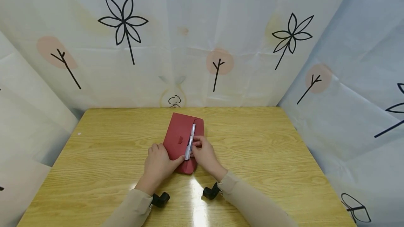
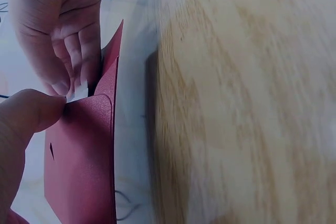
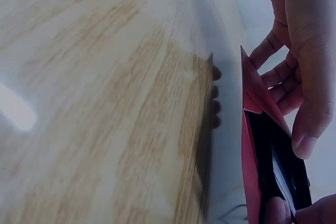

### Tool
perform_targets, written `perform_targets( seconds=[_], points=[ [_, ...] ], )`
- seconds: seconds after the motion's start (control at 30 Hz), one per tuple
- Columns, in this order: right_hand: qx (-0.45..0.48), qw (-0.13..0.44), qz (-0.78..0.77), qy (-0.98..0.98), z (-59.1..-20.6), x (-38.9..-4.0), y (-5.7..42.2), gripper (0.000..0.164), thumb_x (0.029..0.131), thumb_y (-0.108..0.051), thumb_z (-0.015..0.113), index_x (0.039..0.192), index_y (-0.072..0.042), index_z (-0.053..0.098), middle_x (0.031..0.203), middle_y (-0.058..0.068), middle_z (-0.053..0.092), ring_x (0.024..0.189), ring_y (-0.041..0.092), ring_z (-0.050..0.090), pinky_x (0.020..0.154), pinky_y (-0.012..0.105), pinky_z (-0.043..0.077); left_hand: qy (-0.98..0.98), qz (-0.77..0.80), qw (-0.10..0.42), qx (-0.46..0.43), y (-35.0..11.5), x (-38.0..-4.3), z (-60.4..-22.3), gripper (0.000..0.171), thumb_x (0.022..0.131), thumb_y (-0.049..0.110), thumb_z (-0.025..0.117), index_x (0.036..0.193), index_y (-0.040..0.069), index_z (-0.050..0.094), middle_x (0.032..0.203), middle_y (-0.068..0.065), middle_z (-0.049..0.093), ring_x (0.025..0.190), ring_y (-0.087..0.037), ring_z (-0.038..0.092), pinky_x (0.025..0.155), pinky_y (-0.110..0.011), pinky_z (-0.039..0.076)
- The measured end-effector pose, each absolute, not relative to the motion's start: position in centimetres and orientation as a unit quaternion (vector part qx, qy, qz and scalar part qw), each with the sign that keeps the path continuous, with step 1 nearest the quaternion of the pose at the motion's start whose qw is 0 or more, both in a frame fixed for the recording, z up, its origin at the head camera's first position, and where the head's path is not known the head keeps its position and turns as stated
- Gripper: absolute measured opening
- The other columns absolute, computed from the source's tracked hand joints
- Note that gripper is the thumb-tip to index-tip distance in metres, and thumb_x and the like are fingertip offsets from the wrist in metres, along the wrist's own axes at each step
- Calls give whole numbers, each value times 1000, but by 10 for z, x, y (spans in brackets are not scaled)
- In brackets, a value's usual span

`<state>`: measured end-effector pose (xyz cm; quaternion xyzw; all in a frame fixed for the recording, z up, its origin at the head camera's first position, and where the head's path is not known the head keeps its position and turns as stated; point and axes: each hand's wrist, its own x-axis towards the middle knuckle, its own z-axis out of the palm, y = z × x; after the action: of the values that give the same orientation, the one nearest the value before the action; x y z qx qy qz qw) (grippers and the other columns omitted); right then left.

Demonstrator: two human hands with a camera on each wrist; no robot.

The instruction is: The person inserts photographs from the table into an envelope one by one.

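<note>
A red paper envelope (image 1: pixel 176 129) is held in front of me, its flap folded open to the right. My left hand (image 1: pixel 159 162) grips its near left corner, the thumb (image 2: pixel 37 109) on the front panel by the opening. White folded paper with dark print (image 1: pixel 189 146) sticks out of the envelope's mouth. On the right side, my right hand (image 1: pixel 206 154) pinches that paper between thumb and fingers. Looking from the right wrist, the dark inside of the envelope (image 3: pixel 260 145) gapes, with right fingertips (image 3: pixel 277 211) at the paper. A small half-round slit marks the front panel.
The wood-grain table (image 1: pixel 110 139) lies under both arms, with a bright reflection near the front. Patterned white cloth (image 1: pixel 189 27) hangs behind and at both sides. A small pale scrap (image 1: pixel 79 133) lies at the far left. Black wrist cameras (image 1: pixel 161 199) sit at both cuffs.
</note>
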<state>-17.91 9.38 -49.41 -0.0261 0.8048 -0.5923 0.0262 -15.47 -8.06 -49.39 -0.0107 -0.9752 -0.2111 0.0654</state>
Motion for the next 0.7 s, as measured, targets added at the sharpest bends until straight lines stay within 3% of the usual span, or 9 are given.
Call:
perform_targets(
  seconds=[0.37, 0.53, 0.7],
  points=[
    [-50, 54, -576, 814, -495, -179, 97, 33, 98, -3, 50, 131, 1, 55, 106, 15, 61, 86, 26, 66, 71, 31, 55, -974, -218, 62, -4, -81, -155, -494, 84, 70, 67, 69, 99, -10, 51, 91, -18, 46, 82, -31, 45, 61, -42, 48],
    [-66, 63, -523, 847, -488, -178, 105, 34, 98, -13, 54, 131, -6, 58, 109, 6, 62, 89, 17, 63, 69, 29, 53, -973, -225, 49, 3, -86, -155, -495, 85, 71, 66, 71, 102, -11, 52, 93, -19, 46, 84, -31, 45, 63, -42, 47],
    [-74, 29, -482, 873, -481, -179, 122, 38, 99, -27, 55, 132, -6, 56, 115, 4, 60, 96, 16, 61, 73, 30, 52, -974, -225, 30, 7, -94, -157, -497, 89, 70, 68, 70, 104, -12, 52, 94, -18, 46, 84, -31, 46, 64, -42, 46]
  ],
)
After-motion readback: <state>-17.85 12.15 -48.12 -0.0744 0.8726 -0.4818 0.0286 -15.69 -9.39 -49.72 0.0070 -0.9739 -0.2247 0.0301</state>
